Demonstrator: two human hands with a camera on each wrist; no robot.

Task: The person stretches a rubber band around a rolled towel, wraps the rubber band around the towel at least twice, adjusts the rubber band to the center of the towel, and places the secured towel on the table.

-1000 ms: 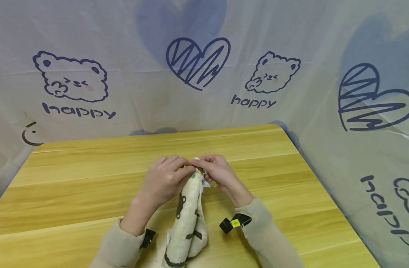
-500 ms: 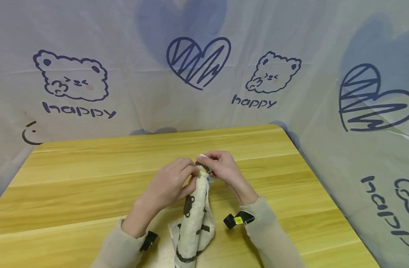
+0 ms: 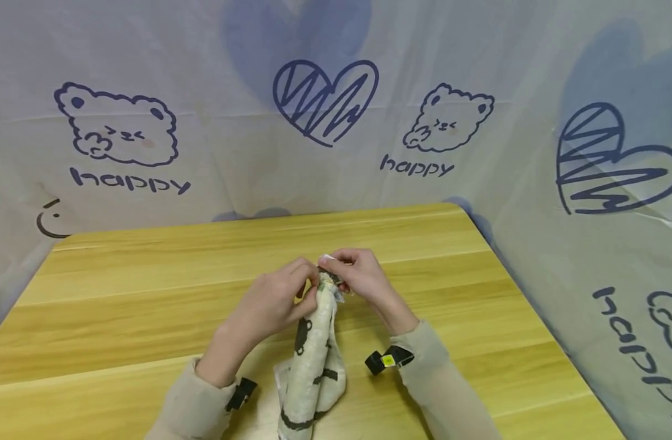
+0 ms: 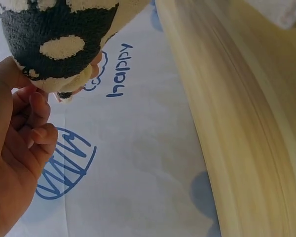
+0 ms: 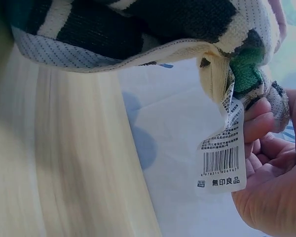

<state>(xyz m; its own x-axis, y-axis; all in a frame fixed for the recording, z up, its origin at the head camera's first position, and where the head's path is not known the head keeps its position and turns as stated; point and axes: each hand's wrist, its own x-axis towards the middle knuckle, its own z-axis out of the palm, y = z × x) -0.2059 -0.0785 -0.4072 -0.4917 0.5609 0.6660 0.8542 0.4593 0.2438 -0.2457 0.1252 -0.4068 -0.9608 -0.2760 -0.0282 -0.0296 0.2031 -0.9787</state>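
Both hands meet over the middle of the table (image 3: 148,275), fingers curled. The left hand (image 3: 275,302) grips the top of a rolled cream towel (image 3: 310,360) with dark markings; the right hand (image 3: 360,278) pinches its upper end. The towel's lower end rests on the table. Its tag (image 5: 222,150) shows a barcode and "無印良品". The backdrop (image 3: 479,91) reads "happy".

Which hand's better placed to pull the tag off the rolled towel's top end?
Right, probably. The right hand already pinches the top end of the rolled towel, and the barcode tag hangs right against its fingers. The left hand grips the roll just below, suited to bracing it.
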